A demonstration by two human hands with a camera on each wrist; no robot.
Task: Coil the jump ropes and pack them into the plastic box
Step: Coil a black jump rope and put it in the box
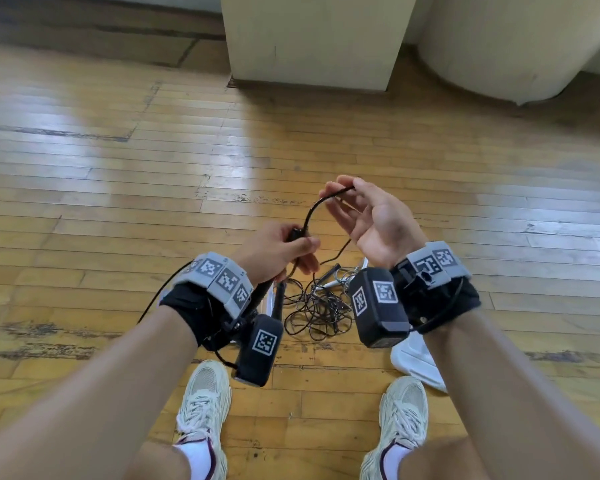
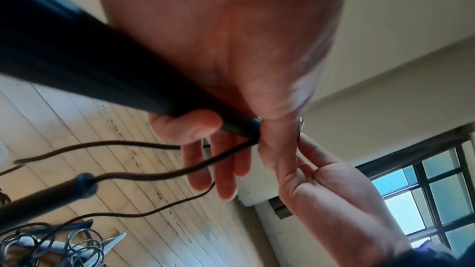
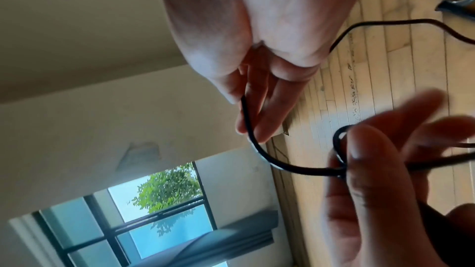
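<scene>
above wood floor (image 1: 118, 188), black rope (image 1: 312, 213) pinched between right-hand fingers (image 1: 329, 192).

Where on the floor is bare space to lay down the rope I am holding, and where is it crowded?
Bare wooden floor lies wide to your left, and more lies ahead, between your hands and the cream pillar. It is crowded below your hands: the tangled rope pile sits there, with a white plastic piece beside your right shoe.

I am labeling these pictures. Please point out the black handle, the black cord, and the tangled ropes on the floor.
black handle (image 2: 107, 80): left wrist view, middle of its shaft.
black cord (image 3: 277, 162): right wrist view, curve between the hands.
tangled ropes (image 1: 317, 311): head view, middle of the pile.
</scene>
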